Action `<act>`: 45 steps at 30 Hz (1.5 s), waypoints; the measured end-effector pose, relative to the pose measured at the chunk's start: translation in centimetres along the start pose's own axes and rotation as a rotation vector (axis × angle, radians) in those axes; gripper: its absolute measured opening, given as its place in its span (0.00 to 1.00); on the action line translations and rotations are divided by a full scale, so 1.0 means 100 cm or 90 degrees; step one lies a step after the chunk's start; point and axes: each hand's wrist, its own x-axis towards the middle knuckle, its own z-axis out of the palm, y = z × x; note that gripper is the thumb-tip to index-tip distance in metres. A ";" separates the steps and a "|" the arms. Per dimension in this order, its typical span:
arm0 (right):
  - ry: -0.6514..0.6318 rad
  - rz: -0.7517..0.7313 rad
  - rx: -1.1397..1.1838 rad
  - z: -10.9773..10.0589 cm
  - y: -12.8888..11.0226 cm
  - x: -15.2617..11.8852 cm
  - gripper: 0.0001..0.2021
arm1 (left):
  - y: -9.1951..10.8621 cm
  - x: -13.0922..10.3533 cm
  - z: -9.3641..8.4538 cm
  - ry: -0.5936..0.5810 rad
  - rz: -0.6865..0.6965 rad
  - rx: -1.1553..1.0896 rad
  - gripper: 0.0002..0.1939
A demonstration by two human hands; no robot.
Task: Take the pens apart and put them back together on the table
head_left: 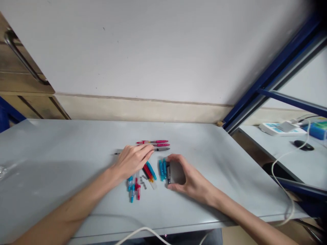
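My right hand (pixel 185 175) curves round a short grey pen barrel (pixel 168 173), thumb at its near end and fingertips at its far end. Two blue pen barrels (pixel 162 168) lie just left of it. My left hand (pixel 134 157) is palm down over the loose parts, its fingers bent together and their tips mostly hidden. It covers the middle of a long grey pen (pixel 162 149). Beyond it lie two pink pens (pixel 159 141). Below the hand are red refills or barrels (pixel 148 172), a blue barrel (pixel 151 170), small clear clips (pixel 143 183), and blue and red pen parts (pixel 132 192).
The grey-white table (pixel 76 190) meets a wall behind. A white cable (pixel 278 170) hangs over the right side and another crosses the front edge. On a second desk at right are a black mouse (pixel 303 145) and a white power strip (pixel 281 129). Clear plastic (pixel 3 172) lies far left.
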 end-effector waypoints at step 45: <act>0.125 -0.002 0.373 0.009 -0.009 0.077 0.15 | -0.008 0.002 -0.009 -0.003 -0.029 -0.165 0.08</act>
